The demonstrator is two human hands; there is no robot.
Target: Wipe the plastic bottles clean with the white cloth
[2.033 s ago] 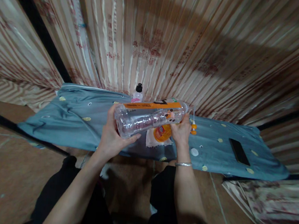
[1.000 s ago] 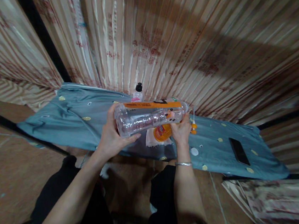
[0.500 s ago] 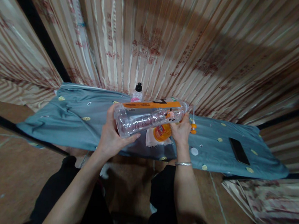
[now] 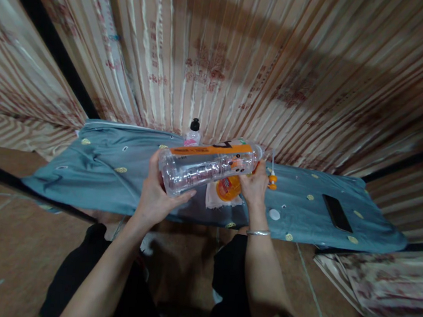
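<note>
From the head camera, one clear plastic bottle (image 4: 208, 167) with an orange label lies on its side in the air, above the front edge of the counter (image 4: 99, 177), which is draped in a blue-grey cloth. The left hand (image 4: 157, 193) has its fingers wrapped around the bottle's base end; the right hand (image 4: 256, 186) grips the neck end. The bottle looks empty, though glare makes that hard to judge. Under it on the cloth sit one orange round thing (image 4: 227, 188) on a white rag (image 4: 219, 199). One small black-capped bottle (image 4: 193, 131) stands at the back edge. One dark phone (image 4: 336, 213) lies toward the right end; the counter's left half is bare cloth.
</note>
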